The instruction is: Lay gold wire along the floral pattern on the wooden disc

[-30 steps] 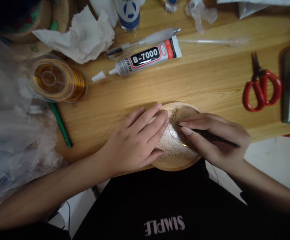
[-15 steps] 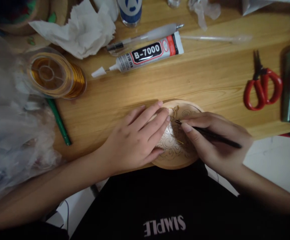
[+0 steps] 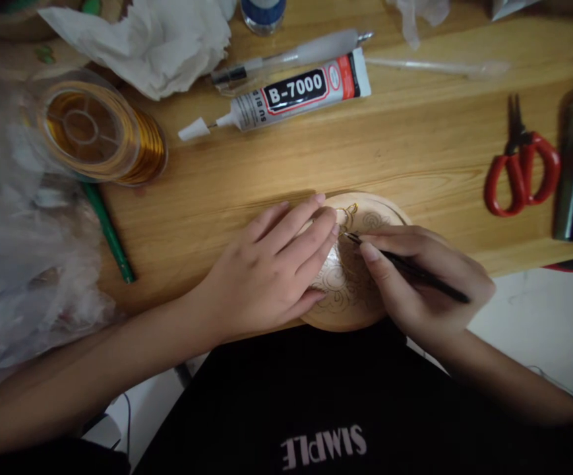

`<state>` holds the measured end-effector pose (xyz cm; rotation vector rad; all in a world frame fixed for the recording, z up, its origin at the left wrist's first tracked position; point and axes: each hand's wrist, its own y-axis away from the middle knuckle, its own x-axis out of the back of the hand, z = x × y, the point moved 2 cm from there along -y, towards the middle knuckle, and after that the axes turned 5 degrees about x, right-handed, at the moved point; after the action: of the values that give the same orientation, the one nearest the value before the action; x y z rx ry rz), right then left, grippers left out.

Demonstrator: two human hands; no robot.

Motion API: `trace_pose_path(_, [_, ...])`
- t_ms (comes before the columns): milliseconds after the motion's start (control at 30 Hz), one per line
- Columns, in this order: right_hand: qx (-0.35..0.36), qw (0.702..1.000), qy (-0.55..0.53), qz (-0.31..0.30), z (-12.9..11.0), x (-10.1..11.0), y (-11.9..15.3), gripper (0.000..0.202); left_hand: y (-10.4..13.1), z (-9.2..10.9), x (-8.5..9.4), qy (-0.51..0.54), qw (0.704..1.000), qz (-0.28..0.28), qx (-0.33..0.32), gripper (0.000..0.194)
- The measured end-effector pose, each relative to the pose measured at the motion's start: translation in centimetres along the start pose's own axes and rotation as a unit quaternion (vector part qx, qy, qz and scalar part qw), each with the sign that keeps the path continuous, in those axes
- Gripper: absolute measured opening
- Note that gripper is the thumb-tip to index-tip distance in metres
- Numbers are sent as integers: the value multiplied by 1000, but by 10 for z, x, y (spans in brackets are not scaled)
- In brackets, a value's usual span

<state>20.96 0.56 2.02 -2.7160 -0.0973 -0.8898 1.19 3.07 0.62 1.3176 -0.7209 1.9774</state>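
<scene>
One wooden disc [image 3: 349, 318] lies partly under flat left fingers [image 3: 310, 245]; right fingers [image 3: 372, 252] pinch tweezers [image 3: 407, 264].

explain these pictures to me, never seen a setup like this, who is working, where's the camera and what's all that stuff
There is no machine: these are a person's own bare hands, filmed by one camera worn on the head, looking forward and down.

The left hand lies on a round disc with swirls drawn on it. The right hand holds what look like dark tweezers, tip at the disc, close to some gold wire.

Beyond, on the table, lie a B-7000 tube, a pen, a spool, crumpled tissue and a red-handled tool.
</scene>
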Motion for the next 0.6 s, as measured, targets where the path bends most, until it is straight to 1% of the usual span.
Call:
trace_pose_path(133, [-7,1000,-17,-5,3,2,-2,23,0,1,0,4,1000,3,1,58])
trace_pose_path(267, [15,1000,-16,-11,4,2,-4,25,0,0,0,-9,1000,2,1,58])
trace_pose_path(433, [33,999,-10,-10,5,2,-4,26,-1,0,1,-26,999,18,-28,51])
trace_pose_path(600, [42,999,1,-15,3,2,-3,27,-3,1,2,-18,1000,2,-15,48])
